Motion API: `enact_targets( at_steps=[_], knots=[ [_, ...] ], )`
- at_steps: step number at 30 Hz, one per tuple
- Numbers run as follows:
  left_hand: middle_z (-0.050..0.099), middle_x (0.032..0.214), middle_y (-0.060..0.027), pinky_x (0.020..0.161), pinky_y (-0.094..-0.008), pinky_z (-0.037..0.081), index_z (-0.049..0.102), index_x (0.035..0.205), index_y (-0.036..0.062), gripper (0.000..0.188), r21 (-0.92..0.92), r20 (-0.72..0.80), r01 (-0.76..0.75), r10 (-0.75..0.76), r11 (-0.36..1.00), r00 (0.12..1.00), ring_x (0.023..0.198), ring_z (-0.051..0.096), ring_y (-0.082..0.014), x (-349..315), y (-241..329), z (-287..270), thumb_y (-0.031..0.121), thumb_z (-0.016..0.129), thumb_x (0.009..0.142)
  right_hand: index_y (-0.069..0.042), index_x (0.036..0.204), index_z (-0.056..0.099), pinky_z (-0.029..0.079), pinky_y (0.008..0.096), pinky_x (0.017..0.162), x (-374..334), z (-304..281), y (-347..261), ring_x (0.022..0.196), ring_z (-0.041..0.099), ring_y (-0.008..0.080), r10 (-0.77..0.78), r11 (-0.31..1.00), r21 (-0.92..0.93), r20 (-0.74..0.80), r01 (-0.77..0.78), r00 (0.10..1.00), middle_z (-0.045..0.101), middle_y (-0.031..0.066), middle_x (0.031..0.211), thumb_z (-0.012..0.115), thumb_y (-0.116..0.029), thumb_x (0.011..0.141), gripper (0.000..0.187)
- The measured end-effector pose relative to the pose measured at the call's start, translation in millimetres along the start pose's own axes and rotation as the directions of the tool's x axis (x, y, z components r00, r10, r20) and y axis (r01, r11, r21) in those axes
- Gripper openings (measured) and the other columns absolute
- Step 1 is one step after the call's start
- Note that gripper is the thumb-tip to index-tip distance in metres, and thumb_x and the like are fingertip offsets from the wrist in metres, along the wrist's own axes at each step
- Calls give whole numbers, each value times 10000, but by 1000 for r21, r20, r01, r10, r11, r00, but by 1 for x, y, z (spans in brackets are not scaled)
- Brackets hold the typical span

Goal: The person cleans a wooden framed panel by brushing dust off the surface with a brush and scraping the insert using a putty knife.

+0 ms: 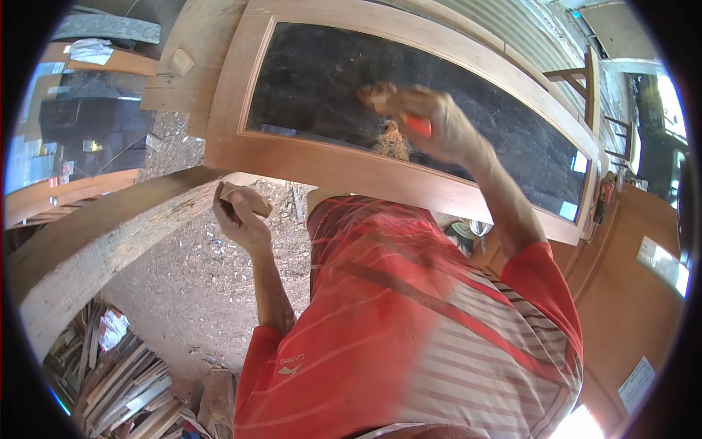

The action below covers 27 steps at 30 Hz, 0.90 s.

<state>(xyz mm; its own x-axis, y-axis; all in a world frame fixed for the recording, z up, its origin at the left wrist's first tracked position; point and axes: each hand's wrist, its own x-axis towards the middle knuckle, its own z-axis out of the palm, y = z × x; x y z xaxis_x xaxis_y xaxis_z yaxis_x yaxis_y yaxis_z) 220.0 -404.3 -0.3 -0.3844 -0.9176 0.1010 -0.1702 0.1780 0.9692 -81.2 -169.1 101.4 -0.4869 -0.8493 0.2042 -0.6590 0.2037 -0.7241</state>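
Observation:
My left hand (245,223) is closed on a brown piece (252,199) that looks like a folded sheet of sandpaper, near the end of a thick timber beam. Over the dark glass panel (314,80) of a wooden frame, my right hand (424,113) is smeared by motion. Its fingers are bent around a thing with an orange-red part (419,125); the rest of that thing is hidden by the hand. Just below it, against the glass, shows a tan, frayed clump (393,143), bristles or wood shavings. The pale wooden frame (351,167) lies flat before me.
A thick beam (110,227) runs from the lower left to the frame. Wood offcuts (131,388) are heaped at the lower left. Another glazed panel (88,132) stands at the far left, and a brown wooden door (621,271) at the right. Debris litters the ground (183,278).

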Motion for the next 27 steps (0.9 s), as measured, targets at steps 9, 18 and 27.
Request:
enact_targets(
  at_steps=[9, 18, 27],
  knots=[
    [639, 1201, -170, 932, -333, 517, 547, 1321, -98, 457, -55, 51, -128, 130, 990, 990, 1094, 627, -225, 65, 9, 23, 266, 612, 1052, -34, 1133, 733, 576, 379, 826, -50, -32, -22, 973, 723, 303, 353, 924, -38, -290, -380, 889, 750, 149, 1090, 663, 19, 886, 262],
    [650, 1212, -173, 944, -325, 515, 550, 1345, -86, 437, -100, 150, -204, 218, 974, 964, 1088, 633, -204, 98, 22, 54, 244, 610, 1064, -89, 1230, 719, 599, 394, 825, -79, 28, -56, 961, 728, 330, 329, 927, -84, -291, -366, 898, 727, 152, 1023, 690, -4, 898, 344],
    [642, 1208, -153, 953, -339, 509, 553, 1341, -60, 408, -77, 221, -232, 243, 970, 944, 1090, 624, -201, 102, 9, 63, 253, 577, 1079, -52, 1219, 709, 583, 389, 845, -66, 28, -46, 1007, 721, 332, 255, 938, -146, -324, -314, 911, 711, 190, 1142, 667, 18, 907, 322]
  ],
)
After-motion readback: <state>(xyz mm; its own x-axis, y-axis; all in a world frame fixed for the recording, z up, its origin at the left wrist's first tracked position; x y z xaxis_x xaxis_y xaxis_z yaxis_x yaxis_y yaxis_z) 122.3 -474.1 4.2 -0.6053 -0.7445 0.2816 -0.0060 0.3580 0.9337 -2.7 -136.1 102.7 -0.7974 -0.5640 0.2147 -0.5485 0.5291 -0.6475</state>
